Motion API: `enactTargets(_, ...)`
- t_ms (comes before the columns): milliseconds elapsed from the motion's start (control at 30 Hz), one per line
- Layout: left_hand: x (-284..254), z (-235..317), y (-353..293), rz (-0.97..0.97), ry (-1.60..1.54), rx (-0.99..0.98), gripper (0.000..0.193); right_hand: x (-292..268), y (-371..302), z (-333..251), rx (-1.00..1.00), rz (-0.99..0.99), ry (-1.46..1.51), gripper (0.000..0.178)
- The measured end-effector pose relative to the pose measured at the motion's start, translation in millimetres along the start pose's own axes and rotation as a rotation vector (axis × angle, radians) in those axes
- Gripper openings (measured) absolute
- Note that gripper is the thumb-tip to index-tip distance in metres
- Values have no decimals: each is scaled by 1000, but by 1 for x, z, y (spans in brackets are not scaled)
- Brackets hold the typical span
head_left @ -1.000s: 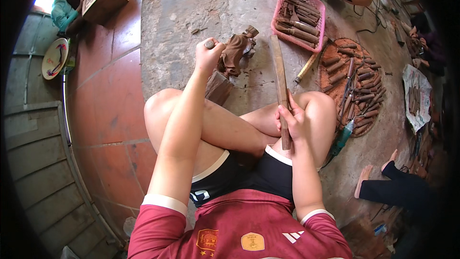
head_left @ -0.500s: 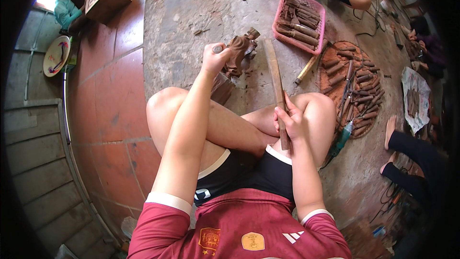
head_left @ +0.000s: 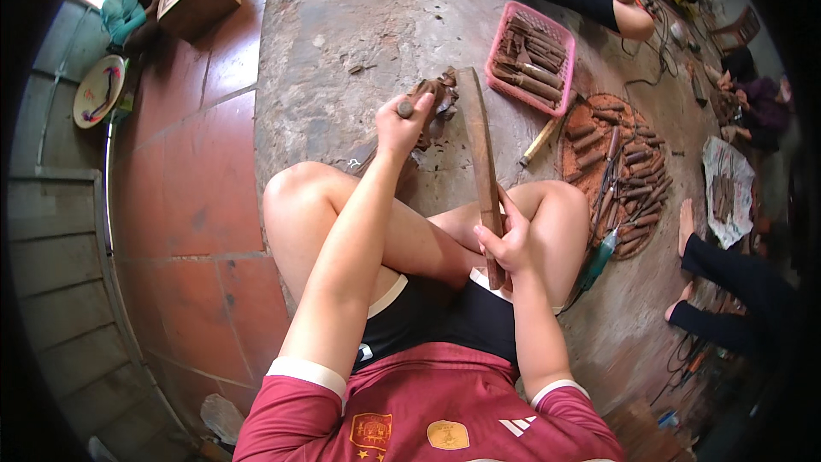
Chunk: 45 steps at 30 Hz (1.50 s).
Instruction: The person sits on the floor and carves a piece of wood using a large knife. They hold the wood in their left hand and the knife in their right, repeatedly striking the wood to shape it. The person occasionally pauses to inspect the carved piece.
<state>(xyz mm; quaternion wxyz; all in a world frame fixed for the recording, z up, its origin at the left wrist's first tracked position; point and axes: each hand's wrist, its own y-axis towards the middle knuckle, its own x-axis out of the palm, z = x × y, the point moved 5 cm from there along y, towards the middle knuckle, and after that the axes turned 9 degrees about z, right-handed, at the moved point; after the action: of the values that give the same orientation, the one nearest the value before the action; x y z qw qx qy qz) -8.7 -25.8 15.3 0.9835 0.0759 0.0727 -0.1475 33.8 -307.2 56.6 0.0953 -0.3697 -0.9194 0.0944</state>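
The left hand, fisted round a tool handle whose lower end is hidden, partly covers a wooden carving, while the right hand grips a wooden bar.

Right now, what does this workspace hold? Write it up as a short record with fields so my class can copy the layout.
Left hand: fist around a round brown handle, its end facing up; the rest is hidden
Beside that fist: carved brown piece
Right hand: gripping a long wooden bar near its lower end
Posture: seated, legs crossed
Basket: pink, holding brown-handled tools
Right of the knees: round reddish patch with more brown-handled tools; green tool at its near edge
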Motion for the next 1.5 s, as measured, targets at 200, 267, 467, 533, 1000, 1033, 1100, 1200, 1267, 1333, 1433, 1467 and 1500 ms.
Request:
enactTargets(200, 10, 22, -22, 32, 61, 256, 18, -5, -11, -7, 39, 18, 2, 80)
enactTargets(267, 14, 26, -30, 118, 47, 349, 20, -4, -16, -11, 59, 39, -9, 78)
enactTargets(467, 42, 26, -66, 122, 108, 516, 28, -25, -21, -1, -109, 81, -299, 85)
enactTargets(533, 41, 23, -53, 109, 117, 423, 28, -19, -24, -11, -182, 79, -374, 85)
enactTargets(1000, 48, 30, -54, 121, 87, 536, 26, -1, -37, -33, -470, 105, -756, 76)
enactTargets(1033, 47, 29, -53, 119, 102, 549, 27, -1, -36, -30, -465, 85, -763, 76)
enactTargets(1100, 45, 27, -51, 139, 117, 538, 27, -3, -36, -29, -458, 87, -781, 77)
enactTargets(1200, 43, 26, -47, 193, 102, 482, 26, -1, -37, -30, -537, 105, -804, 77)
enactTargets(1267, 40, 27, -47, 207, 78, 468, 25, 0, -37, -30, -545, 82, -815, 77)
enactTargets(1333, 34, 27, -46, 222, 54, 472, 24, 0, -34, -29, -489, 18, -824, 78)
enactTargets(1433, 30, 32, -46, 269, 18, 437, 23, 1, -41, -35, -533, 47, -817, 79)
enactTargets(1467, 30, 35, -46, 287, 5, 418, 23, 3, -41, -38, -561, 50, -816, 79)
enactTargets(1500, 30, 33, -47, 272, 2, 406, 22, 5, -42, -42, -589, 50, -814, 79)
